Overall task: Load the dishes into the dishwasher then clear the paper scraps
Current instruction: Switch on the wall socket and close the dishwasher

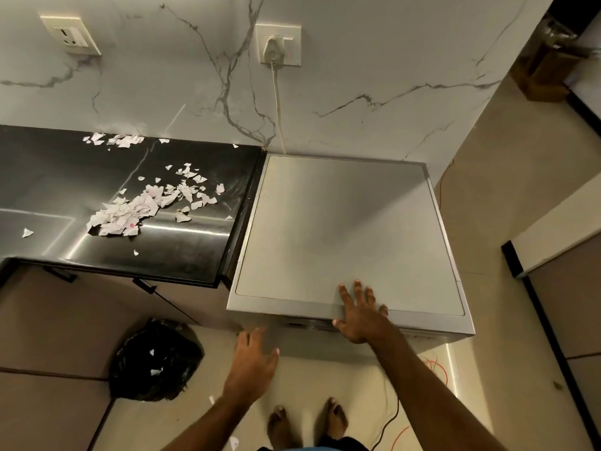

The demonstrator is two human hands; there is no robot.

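Head view, read from left to right. A socket (pixel 71 35) is set in the marble wall at upper left; no lettering on it can be read. Below it, the paper scraps (pixel 136 206) are spread over the black counter (pixel 58 177), the main heap near the middle and a smaller group by the wall. A black bin bag (pixel 156 359) is seen on the floor under the counter edge, with a few scraps on it and more loose on the floor beside it. The scrap step is judged as barely begun, if at all.

The left hand (pixel 255 358) is held open, fingers spread, just in front of the dishwasher (pixel 344 232); nothing is gripped. The right hand (pixel 359 315) is laid flat and open on the top front edge of the dishwasher, holding nothing. The door appears closed. No dishes are in view, so loading is judged as possibly complete, though the interior is hidden.

No brand, label or writing can be read on the dishwasher; its front panel is too dark to tell.
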